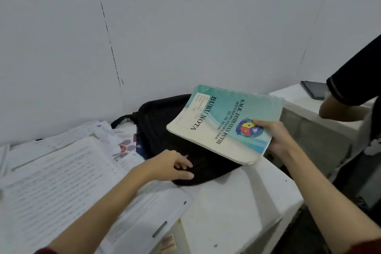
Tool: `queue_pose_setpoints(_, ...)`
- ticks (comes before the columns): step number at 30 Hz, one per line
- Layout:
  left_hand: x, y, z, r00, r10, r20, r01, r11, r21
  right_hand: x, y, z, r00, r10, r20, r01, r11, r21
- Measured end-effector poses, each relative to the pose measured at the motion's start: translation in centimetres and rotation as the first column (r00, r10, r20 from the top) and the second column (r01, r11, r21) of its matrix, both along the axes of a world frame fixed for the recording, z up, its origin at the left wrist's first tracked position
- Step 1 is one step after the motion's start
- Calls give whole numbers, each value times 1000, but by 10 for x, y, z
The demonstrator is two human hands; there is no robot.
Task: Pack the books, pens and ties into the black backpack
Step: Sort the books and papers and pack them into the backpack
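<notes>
Paperback stock like this teal "BUKU NOTA" notebook (223, 123) should feel light and rather floppy: its cover looks worn and soft at the corners, and the far end droops a little where nothing supports it. The right hand (275, 139) has it in a pinching grip at the near right corner, thumb on the crest printed on the cover and fingers hidden beneath, so the book hangs tilted above the black backpack (181, 146) rather than resting on it. A hold nearer the spine or mid-edge would probably keep it flatter as it goes in, since a corner pinch lets a limp book sag and catch on the opening. The backpack lies slumped on the white surface (237, 208), soft and unshaped; whether its zip is open, or what it holds already, cannot be told from this view, as the fabric is too dark to read. The left hand (175, 168) lies against the bag's near edge with its fingers loosely bent on the fabric, seemingly feeling for the opening, but no clear grasp shows. To the left, loose printed papers (61, 171) are spread in an untidy heap; no pens or ties can be made out among them.
</notes>
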State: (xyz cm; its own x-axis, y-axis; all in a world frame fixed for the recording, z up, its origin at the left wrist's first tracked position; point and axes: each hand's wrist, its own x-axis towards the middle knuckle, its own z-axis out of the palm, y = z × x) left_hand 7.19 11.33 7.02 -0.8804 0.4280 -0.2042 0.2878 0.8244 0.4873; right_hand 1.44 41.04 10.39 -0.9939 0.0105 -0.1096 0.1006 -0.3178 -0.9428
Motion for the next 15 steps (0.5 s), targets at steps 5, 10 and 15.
queue_pose_setpoints(5, -5, 4, -56, 956, 245, -160, -203, 949, 240, -25, 29, -11, 996, 57, 74, -54, 998, -40)
queue_pose_setpoints(10, -30, -6, -47, 680, 705, 202, -638, 433, 636, -48, 35, -15, 961, 218, 169, -213, 976, -49)
queue_pose_setpoints(15, -60, -31, 0, 419, 532, 735, -656, -382, 651, -70, 29, -15, 873, 430, 232, -440, 898, -11)
